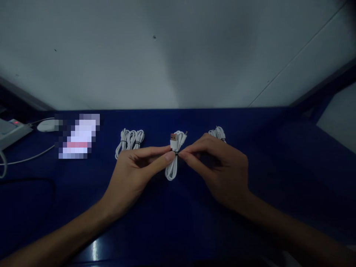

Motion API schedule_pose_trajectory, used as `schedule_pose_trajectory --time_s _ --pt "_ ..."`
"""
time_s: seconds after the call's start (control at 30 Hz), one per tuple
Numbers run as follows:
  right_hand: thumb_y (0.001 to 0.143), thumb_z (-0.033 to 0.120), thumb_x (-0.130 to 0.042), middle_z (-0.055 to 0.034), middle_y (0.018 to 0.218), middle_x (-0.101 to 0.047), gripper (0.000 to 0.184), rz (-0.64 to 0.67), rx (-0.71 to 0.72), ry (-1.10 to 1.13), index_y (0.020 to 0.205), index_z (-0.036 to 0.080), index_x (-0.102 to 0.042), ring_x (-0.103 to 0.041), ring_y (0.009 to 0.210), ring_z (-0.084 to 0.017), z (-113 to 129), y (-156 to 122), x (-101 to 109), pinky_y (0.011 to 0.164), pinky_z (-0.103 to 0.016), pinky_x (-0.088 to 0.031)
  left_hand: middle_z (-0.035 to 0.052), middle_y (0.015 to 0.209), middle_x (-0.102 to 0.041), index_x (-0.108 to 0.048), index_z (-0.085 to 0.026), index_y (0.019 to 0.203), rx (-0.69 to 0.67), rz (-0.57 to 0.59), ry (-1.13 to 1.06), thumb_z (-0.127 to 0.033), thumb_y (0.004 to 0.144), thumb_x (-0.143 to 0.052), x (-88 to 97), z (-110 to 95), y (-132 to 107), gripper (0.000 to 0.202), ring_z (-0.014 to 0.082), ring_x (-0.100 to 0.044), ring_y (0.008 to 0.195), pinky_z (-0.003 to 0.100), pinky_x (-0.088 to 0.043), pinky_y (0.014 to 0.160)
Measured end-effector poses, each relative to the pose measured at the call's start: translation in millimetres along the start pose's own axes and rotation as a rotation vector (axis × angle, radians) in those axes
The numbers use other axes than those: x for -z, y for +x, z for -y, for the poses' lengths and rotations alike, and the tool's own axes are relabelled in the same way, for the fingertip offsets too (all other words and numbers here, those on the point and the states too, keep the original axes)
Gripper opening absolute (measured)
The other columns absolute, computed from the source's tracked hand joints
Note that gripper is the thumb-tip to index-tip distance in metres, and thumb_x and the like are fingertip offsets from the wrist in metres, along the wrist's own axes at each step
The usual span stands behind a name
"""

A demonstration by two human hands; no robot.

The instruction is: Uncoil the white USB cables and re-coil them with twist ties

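Note:
A white USB cable [171, 171] is coiled into a small bundle, held up in front of me with its USB plug at the top. Around its middle runs a thin black twist tie [175, 151]. My left hand [136, 172] pinches the bundle between thumb and forefinger. On the other side, my right hand [222, 168] is closed at the fingertips on the end of the twist tie. Behind my left hand lie coiled white cables [130, 139] with black ties, and another tied white cable [218, 133] is partly hidden behind my right hand.
The blue table [167, 222] meets a pale wall [111, 55] at the back. To the left are a pixelated bright screen [79, 135], a white rounded device [46, 125], a power strip [15, 129] and loose cords.

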State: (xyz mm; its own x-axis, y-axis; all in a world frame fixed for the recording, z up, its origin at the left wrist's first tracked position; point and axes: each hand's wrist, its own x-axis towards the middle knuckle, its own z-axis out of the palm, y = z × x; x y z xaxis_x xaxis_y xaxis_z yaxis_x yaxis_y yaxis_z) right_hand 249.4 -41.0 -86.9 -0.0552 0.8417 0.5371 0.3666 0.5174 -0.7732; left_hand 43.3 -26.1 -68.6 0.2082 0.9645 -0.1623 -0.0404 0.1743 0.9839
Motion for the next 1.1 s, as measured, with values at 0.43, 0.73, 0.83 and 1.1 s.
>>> schedule_pose_trajectory --time_s 0.43,0.73,0.83,1.1 --pt "0.104 0.017 -0.074 0.0021 0.091 -0.078 0.014 0.163 -0.165 0.230 0.098 0.027 -0.083 -0.072 0.077 -0.014 1 7 8 0.071 -0.031 -0.059 0.0088 0.101 -0.089 -0.091 -0.021 0.104 0.089 0.181 -0.157 -0.024 0.096 -0.087 4.8 4 11 0.009 0.0216 -0.083 0.096 0.030 -0.062 0.096" --pt "0.097 0.021 -0.084 0.0010 0.083 -0.077 0.008 0.129 -0.257 0.262 0.091 0.025 -0.085 -0.068 0.067 -0.013 -1 8 9 0.062 -0.027 -0.058 0.0075 0.095 -0.089 -0.091 -0.023 0.104 0.055 0.243 -0.156 -0.035 0.101 -0.083 2.3 4 8 0.015 0.0223 -0.083 0.100 0.029 -0.060 0.098" --pt "0.096 0.019 -0.084 0.0015 0.082 -0.077 0.009 0.119 -0.262 0.296 0.089 0.024 -0.084 -0.066 0.063 -0.011 -1 8 7 0.060 -0.025 -0.059 0.0067 0.099 -0.089 -0.091 -0.024 0.110 0.067 0.275 -0.166 -0.036 0.104 -0.080 2.1 4 8 0.017 0.0215 -0.082 0.103 0.029 -0.058 0.102" --pt "0.097 0.015 -0.083 0.0014 0.086 -0.079 0.012 0.106 -0.229 0.398 0.094 0.027 -0.084 -0.079 0.077 -0.017 -1 6 6 0.072 -0.033 -0.067 0.0065 0.112 -0.085 -0.091 -0.025 0.112 0.080 0.326 -0.084 -0.033 0.111 -0.067 6.0 4 5 0.025 0.0203 -0.075 0.104 0.029 -0.055 0.100"
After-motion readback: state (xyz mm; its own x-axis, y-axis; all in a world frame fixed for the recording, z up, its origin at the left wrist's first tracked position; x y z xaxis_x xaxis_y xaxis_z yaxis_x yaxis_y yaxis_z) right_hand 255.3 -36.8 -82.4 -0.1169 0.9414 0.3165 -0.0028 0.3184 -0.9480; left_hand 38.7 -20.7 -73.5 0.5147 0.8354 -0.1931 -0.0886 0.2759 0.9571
